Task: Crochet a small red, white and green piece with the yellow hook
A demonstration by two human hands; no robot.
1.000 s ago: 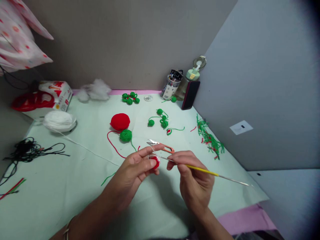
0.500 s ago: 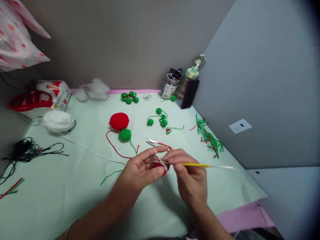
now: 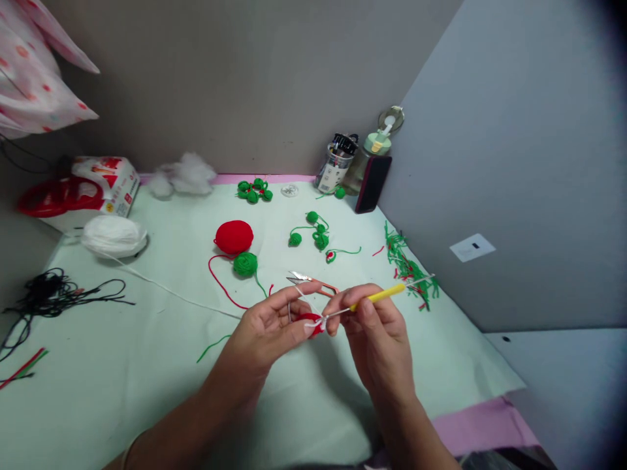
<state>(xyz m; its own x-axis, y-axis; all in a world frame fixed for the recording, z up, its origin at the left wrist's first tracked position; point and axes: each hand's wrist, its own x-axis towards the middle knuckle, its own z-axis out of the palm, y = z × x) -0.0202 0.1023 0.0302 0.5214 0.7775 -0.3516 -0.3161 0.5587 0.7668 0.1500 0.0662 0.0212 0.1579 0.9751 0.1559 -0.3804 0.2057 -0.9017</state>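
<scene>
Red/wht crochet pc [image 3: 317,328], pinched in L hand [image 3: 267,331], R hand [image 3: 385,339] pinching yel hook [image 3: 386,295], tip at pc

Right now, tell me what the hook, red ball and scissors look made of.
Hook: probably metal, shiny shaft; yellow grip likely smooth plastic. Red ball: matte yarn, loose strand beside it. Scissors: probably metal, glinting blades; orange handle painted or plastic.

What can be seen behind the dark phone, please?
Behind the phone stands a bottle, its pale green top and open lid visible; the phone covers part of its lower body.
</scene>
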